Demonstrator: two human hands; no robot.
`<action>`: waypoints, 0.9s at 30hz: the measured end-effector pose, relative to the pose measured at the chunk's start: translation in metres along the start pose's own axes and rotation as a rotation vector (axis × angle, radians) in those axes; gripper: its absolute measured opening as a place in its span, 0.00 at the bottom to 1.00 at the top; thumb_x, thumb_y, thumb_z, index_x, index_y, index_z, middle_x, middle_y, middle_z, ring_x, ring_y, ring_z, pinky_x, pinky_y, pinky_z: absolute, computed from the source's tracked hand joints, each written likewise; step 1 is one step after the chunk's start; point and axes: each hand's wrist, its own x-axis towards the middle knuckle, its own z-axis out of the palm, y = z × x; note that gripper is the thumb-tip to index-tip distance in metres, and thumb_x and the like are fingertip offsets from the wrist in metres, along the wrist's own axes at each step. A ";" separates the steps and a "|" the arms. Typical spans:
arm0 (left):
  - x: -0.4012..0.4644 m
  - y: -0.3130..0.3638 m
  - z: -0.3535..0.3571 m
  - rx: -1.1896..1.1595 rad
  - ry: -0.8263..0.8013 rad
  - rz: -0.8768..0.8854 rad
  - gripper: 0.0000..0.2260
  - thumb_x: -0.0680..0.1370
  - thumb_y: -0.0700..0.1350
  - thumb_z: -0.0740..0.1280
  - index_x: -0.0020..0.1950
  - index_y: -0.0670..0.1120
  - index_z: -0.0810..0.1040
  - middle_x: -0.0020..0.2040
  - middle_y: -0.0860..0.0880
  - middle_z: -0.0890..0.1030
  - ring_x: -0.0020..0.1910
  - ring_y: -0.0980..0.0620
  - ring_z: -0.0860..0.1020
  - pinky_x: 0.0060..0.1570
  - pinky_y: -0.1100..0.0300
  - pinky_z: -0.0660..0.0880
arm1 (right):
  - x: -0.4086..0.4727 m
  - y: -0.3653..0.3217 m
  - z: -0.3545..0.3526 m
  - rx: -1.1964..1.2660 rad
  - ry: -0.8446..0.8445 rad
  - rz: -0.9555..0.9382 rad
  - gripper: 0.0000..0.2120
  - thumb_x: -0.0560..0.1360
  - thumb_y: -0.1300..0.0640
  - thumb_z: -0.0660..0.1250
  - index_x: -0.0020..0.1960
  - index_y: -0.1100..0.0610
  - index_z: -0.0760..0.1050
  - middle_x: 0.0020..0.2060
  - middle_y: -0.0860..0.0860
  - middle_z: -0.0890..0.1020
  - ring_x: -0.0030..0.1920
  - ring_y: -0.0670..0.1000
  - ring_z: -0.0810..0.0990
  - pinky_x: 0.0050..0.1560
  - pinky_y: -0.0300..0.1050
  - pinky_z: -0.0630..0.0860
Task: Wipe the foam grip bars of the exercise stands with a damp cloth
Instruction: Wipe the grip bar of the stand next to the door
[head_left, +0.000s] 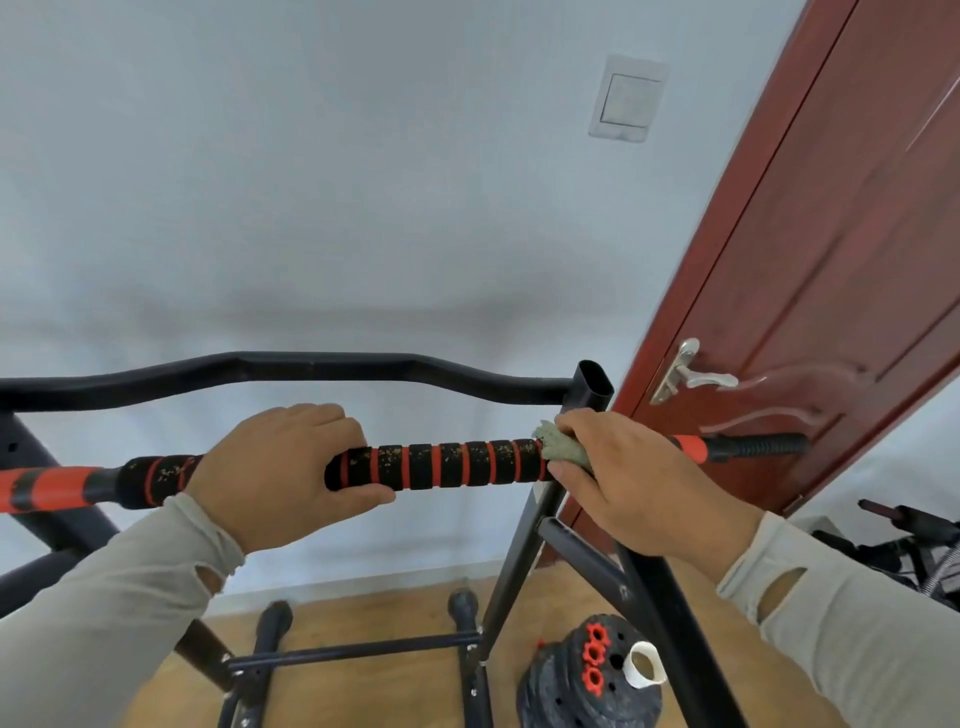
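A black foam grip bar (447, 465) with orange rings runs across the middle of the view, flecked with pale specks. My left hand (283, 470) grips the bar left of centre, fingers curled over the top and thumb underneath. My right hand (631, 478) grips a greenish damp cloth (563, 449) wrapped round the bar near the black upright post (592, 389). Beyond my right hand the bar continues as an orange and black end (737, 447).
A black curved upper bar (322, 366) of the stand runs behind the grip bar. A red-brown door (810, 270) with a metal handle (691, 374) stands at the right. Below, on the wooden floor, lie stacked black weight plates (582, 680) and the stand's legs (358, 649).
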 end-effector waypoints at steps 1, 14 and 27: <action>0.000 0.000 0.000 -0.006 0.000 -0.003 0.28 0.68 0.79 0.51 0.47 0.60 0.76 0.38 0.61 0.73 0.36 0.62 0.73 0.37 0.68 0.68 | 0.001 0.000 0.004 -0.010 0.021 -0.020 0.12 0.83 0.45 0.59 0.62 0.48 0.72 0.50 0.44 0.79 0.49 0.46 0.77 0.55 0.49 0.78; -0.002 -0.001 0.001 -0.051 0.010 0.006 0.21 0.71 0.74 0.59 0.42 0.57 0.72 0.37 0.58 0.72 0.37 0.58 0.72 0.38 0.62 0.72 | 0.039 -0.121 0.058 -0.247 0.274 -0.030 0.14 0.80 0.55 0.57 0.62 0.54 0.75 0.52 0.52 0.84 0.52 0.54 0.84 0.59 0.52 0.77; -0.004 -0.008 0.002 -0.062 0.046 0.065 0.20 0.74 0.73 0.58 0.46 0.57 0.70 0.39 0.57 0.73 0.38 0.57 0.72 0.38 0.63 0.65 | -0.010 -0.032 0.008 -0.468 0.144 0.109 0.24 0.73 0.68 0.71 0.68 0.58 0.77 0.61 0.56 0.83 0.60 0.60 0.82 0.64 0.57 0.78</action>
